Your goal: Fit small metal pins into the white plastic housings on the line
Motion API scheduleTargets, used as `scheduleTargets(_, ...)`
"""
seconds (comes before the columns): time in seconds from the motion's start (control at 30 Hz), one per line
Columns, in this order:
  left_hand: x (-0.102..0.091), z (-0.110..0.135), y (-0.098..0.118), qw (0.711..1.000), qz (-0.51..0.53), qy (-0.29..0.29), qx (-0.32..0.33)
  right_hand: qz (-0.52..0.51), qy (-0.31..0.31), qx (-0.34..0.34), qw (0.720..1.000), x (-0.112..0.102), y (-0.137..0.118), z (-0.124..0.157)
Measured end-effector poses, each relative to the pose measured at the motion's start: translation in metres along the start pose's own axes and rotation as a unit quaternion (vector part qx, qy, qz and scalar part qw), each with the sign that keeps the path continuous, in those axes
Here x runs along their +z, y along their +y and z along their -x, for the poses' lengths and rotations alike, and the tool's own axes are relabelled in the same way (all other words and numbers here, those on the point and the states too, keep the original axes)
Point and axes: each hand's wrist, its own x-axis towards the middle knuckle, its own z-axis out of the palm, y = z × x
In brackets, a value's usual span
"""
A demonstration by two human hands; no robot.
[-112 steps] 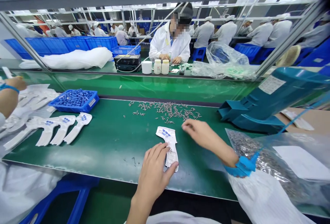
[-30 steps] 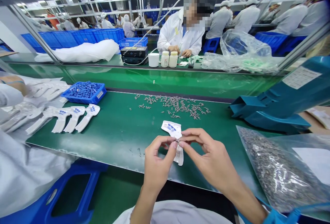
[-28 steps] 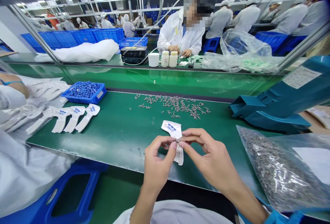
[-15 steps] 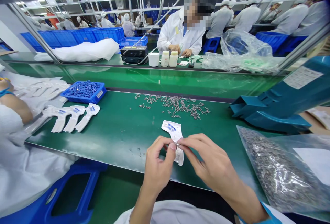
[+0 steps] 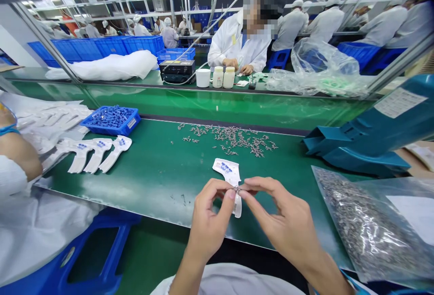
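Metal bits [image 5: 237, 190] sit pinched where the fingertips of both hands meet: the left hand [image 5: 210, 216] and the right hand [image 5: 288, 222] each have thumb and forefinger drawn narrow on them. They are too small to count. Just beneath, a white shell [image 5: 231, 178] lies on the green bench [image 5: 162, 186]; its upper end, with blue pieces [image 5: 226, 167], shows fully, its middle is covered by fingers, and its lower end peeks out between the thumbs. Beyond it, loose metal parts [image 5: 233, 138] blur together into one scatter. To the left stands a blue tray [image 5: 124, 128], near more white shells [image 5: 115, 152], several overlapping. Another person's arm [image 5: 22, 152] is cut off by the left edge. At right, a clear bag [image 5: 356, 222] runs out of view, glare masking some contents.
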Motion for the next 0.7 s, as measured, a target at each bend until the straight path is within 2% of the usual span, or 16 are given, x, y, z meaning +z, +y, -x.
scheduleTargets(0.13, -0.003, 0.0, 0.002, 0.997, -0.064, 0.006, 0.052, -0.063, -0.047, 0.12, 0.99, -0.002, -0.005, 0.0)
scheduleTargets(0.23, -0.003, 0.0, 0.004, 0.99, -0.115, 0.015, 0.076, -0.072, -0.083, 0.169, 0.979, -0.003, -0.009, -0.003)
scheduleTargets(0.33, -0.002, 0.001, 0.004, 0.979, -0.164, 0.034, 0.115, -0.109, -0.085, 0.207, 0.969, -0.003, -0.012, -0.006)
scheduleTargets(0.5, -0.002, 0.004, 0.006, 0.973, -0.182, 0.029, 0.141, -0.182, -0.086, 0.223, 0.954, -0.004, -0.011, -0.007)
scheduleTargets(0.7, -0.006, 0.003, 0.013, 0.983, -0.155, -0.004, 0.097, -0.142, -0.08, 0.212, 0.964, -0.006, -0.009, -0.004)
